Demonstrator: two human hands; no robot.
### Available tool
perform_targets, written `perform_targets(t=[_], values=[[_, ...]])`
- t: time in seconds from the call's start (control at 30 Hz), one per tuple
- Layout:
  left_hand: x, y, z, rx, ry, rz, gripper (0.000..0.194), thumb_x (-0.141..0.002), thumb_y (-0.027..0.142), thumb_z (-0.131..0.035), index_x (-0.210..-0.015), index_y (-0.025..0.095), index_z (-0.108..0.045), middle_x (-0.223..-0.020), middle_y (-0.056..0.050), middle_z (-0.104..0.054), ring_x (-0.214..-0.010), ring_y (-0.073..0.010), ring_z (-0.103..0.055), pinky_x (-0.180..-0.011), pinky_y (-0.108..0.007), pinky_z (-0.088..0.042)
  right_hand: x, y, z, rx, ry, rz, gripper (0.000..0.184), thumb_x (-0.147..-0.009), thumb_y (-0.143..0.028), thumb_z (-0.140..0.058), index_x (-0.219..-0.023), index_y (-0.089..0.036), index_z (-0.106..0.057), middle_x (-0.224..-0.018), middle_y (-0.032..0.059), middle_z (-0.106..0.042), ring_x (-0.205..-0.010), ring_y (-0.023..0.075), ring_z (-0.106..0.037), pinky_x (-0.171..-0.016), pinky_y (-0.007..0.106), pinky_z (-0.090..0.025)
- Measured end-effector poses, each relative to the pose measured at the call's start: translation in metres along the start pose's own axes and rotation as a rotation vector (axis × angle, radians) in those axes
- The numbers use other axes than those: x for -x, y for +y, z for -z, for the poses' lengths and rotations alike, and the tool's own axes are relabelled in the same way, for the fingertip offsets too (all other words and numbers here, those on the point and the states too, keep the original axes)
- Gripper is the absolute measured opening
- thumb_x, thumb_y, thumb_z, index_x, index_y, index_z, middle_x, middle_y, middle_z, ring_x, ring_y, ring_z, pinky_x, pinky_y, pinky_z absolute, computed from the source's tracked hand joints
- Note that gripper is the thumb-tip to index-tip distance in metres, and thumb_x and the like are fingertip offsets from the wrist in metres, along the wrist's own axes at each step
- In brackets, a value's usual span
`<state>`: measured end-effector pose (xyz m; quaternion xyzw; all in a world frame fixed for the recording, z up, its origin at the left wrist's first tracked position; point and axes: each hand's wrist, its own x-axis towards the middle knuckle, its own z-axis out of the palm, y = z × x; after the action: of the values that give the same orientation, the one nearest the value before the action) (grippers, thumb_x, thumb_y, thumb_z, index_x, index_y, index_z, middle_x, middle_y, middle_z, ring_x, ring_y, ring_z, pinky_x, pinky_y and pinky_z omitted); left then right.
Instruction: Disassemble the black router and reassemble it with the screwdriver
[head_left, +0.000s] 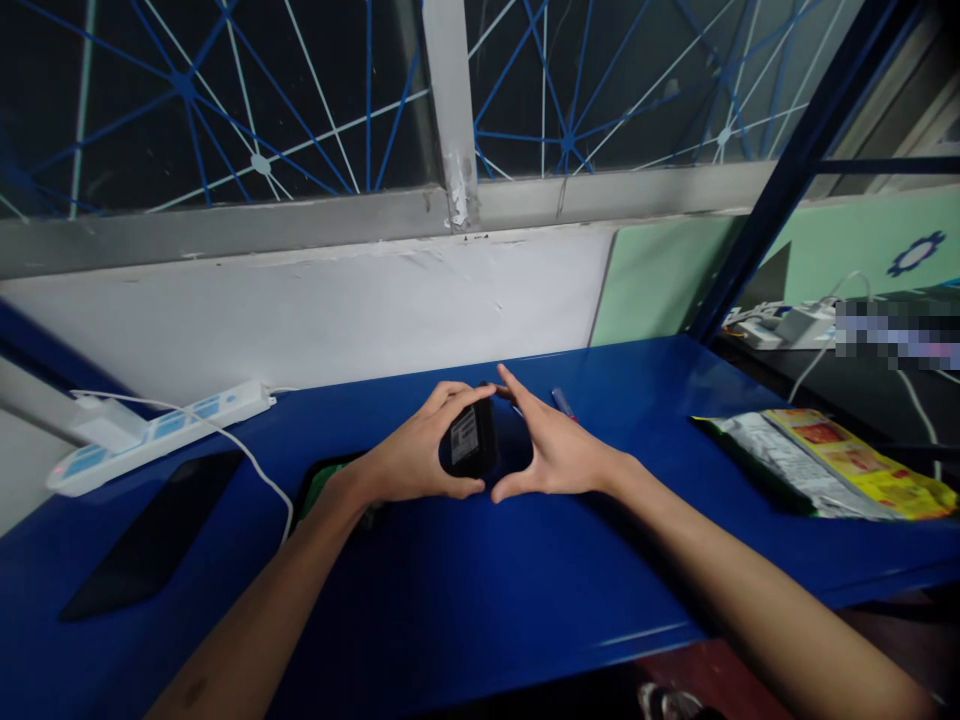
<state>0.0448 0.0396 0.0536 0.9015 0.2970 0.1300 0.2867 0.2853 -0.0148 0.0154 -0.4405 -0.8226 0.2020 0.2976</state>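
Observation:
My left hand (416, 455) is wrapped round a small black device (469, 442) with a white label on its face, held a little above the blue table (480, 590). My right hand (551, 445) is right beside it, fingers stretched and together, thumb out below; its fingertips reach the device's far side. A blue pen (562, 402) lies on the table just behind my right hand.
A white power strip (161, 432) with a white cable lies at the left. A dark phone (154, 535) lies flat below it. Snack packets (832, 462) sit at the right. A green item (321, 488) peeks out under my left wrist. A wall and window close the back.

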Motion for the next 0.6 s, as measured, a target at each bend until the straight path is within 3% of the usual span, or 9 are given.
perform_targets(t=[0.27,0.6], values=[[0.006,-0.015,-0.005,0.08,0.207,0.006,0.107,-0.063,0.047,-0.085,-0.151,0.028,-0.027,-0.155,-0.014,-0.037,-0.143,-0.0453,-0.036,-0.12,-0.064,-0.029,-0.002,0.005,-0.009,0.029,-0.046,-0.017,0.146,-0.062,-0.074,-0.08,-0.162,-0.02,0.012,-0.161,0.0266,-0.034,-0.146,0.0439,-0.04,-0.115,0.066,-0.039],[0.005,-0.028,-0.013,0.189,0.231,-0.016,0.108,-0.06,0.051,-0.09,-0.141,0.024,-0.024,-0.155,-0.021,-0.033,-0.145,-0.0462,-0.033,-0.118,-0.061,-0.033,-0.004,0.007,-0.014,0.083,-0.079,0.005,0.145,-0.067,-0.071,-0.078,-0.158,-0.022,0.023,-0.162,0.0257,-0.032,-0.147,0.0447,-0.037,-0.113,0.069,-0.04]])
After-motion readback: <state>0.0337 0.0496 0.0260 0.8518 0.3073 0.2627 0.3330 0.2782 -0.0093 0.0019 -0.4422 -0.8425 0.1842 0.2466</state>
